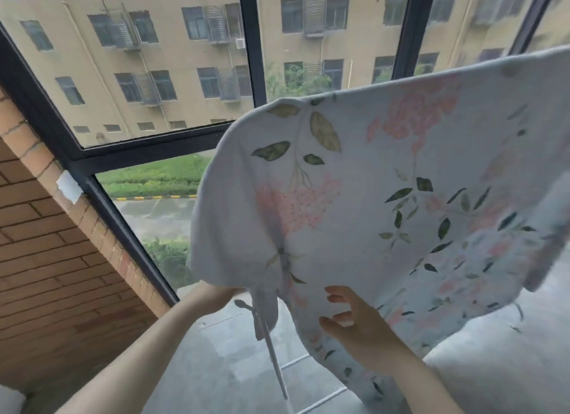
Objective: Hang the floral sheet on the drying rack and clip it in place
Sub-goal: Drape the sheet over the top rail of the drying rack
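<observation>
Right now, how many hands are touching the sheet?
1 for sure. The left hand holds the floral sheet at its lower left edge, fingers hidden behind the cloth. The right hand is open in front; contact unclear.

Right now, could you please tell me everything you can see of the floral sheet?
The floral sheet is pale, almost white soft-looking fabric printed with pink flower clusters and green leaves. It is draped over something hidden beneath it, its top edge curving across the window view, and hangs in loose folds toward the grey floor. The left hand reaches under its lower left corner, fingers hidden by the cloth. The right hand is spread open against its printed face. No clip shows on it.
</observation>
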{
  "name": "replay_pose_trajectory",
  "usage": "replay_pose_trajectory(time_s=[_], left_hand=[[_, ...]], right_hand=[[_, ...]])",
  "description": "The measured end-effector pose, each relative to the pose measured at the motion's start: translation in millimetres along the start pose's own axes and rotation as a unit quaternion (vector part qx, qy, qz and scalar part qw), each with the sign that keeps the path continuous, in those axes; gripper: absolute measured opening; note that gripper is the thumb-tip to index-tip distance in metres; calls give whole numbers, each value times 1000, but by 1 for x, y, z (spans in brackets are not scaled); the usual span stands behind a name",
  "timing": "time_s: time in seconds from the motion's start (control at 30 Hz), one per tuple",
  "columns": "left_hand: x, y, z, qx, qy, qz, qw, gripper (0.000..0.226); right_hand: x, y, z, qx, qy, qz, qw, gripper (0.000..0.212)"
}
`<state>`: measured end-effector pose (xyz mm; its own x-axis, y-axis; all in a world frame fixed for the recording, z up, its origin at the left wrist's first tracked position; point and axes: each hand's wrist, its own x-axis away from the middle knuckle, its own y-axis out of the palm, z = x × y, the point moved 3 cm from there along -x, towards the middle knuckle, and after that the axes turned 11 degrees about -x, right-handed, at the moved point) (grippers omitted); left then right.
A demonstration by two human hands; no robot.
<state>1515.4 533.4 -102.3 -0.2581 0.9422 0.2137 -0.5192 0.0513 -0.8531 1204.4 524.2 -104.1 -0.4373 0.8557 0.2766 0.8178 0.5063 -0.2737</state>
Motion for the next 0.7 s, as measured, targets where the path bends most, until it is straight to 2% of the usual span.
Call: replay_pose_trajectory(time_s=[0.1,0.17,0.2,0.3,0.4,0.5,0.67,0.7], left_hand=[[-13,9,-7,0,55,-47,997,20],[-18,14,-18,10,86,-75,993,14],[-16,14,-17,12,111,-77,991,10],[-20,12,-16,33,167,-65,983,25],[-14,14,-7,1,202,-52,978,33],[6,18,5,-24,251,-51,966,25],[25,34,6,1,271,-58,961,13],[30,37,6,6,272,-67,960,20]], right_hand=[[11,22,7,-15,23,59,998,53],[19,49,5,-16,31,100,994,50],[23,59,5,-20,28,117,993,49],[29,89,1,-12,36,144,989,49],[38,114,-2,-2,43,172,984,49],[52,128,-8,-21,35,218,975,51],[76,127,-30,-63,-21,300,952,61],[81,126,-35,-69,-33,303,950,60]])
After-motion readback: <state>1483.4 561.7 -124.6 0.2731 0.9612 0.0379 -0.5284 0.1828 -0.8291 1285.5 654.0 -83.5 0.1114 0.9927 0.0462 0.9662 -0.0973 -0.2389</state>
